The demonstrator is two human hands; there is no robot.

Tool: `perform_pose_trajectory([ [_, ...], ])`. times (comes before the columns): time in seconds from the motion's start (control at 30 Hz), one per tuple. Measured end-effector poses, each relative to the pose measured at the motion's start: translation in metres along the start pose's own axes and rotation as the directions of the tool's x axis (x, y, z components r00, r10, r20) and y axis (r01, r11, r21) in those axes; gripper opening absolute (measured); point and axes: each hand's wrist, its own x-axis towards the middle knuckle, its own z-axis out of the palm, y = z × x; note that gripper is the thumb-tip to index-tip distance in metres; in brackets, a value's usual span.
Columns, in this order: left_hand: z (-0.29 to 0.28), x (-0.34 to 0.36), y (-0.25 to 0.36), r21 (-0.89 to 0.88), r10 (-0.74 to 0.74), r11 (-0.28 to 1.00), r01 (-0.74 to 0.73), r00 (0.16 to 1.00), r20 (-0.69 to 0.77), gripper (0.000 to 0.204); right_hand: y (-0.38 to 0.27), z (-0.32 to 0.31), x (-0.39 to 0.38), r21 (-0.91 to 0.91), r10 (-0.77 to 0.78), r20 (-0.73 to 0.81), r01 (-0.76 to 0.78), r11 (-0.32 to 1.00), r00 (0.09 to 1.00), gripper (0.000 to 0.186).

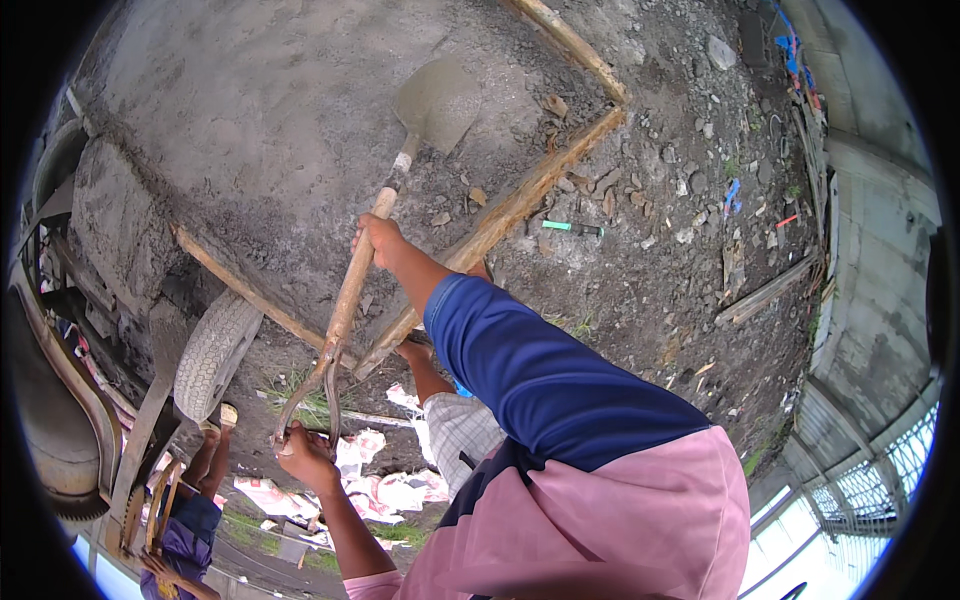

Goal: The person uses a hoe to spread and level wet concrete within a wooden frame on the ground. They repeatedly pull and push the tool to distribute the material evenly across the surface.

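A long-handled shovel (357, 275) slants across the middle of the head view. Its wide blade (437, 108), coated in grey, lies at the far end against the wet-looking grey concrete mix (250, 90). My right hand (378, 240) is closed around the wooden shaft, below the blade's socket. At the near end, my left hand (308, 457) grips the forked metal handle. The shaft passes over the corner where two wooden boards (520, 205) meet. One of my feet is partly hidden by my right arm and a board.
A machine with a rubber tyre (215, 358) and gear rim (80, 510) stands at left. Another person (187, 540) is beside it. Torn white sacks (385, 490) lie near my legs. Rubble, a green-handled tool (572, 228) and a plank (768, 290) lie right, before a concrete wall (875, 250).
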Motion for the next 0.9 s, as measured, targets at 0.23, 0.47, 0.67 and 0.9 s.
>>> perform_pose_trajectory([
  [0.23,0.087,-0.001,-0.066,-0.144,-0.176,0.967,0.212,0.957,0.23,0.018,-0.086,-0.101,0.006,-0.049,-0.135,-0.273,0.126,0.991,0.953,0.017],
  [0.47,0.081,-0.068,-0.096,-0.172,-0.251,0.939,0.298,0.936,0.248,0.012,-0.085,-0.153,-0.021,-0.112,-0.107,-0.233,0.083,0.99,0.967,0.015],
  [0.67,0.083,-0.103,-0.069,-0.098,-0.097,0.986,0.136,0.94,0.327,0.012,-0.139,-0.172,-0.111,0.005,-0.183,-0.121,0.185,0.983,0.976,0.016],
  [0.9,0.135,-0.175,-0.012,-0.172,0.487,0.803,-0.571,0.462,0.741,0.021,-0.268,-0.26,-0.33,0.472,-0.59,0.165,0.462,0.751,0.791,0.023],
])
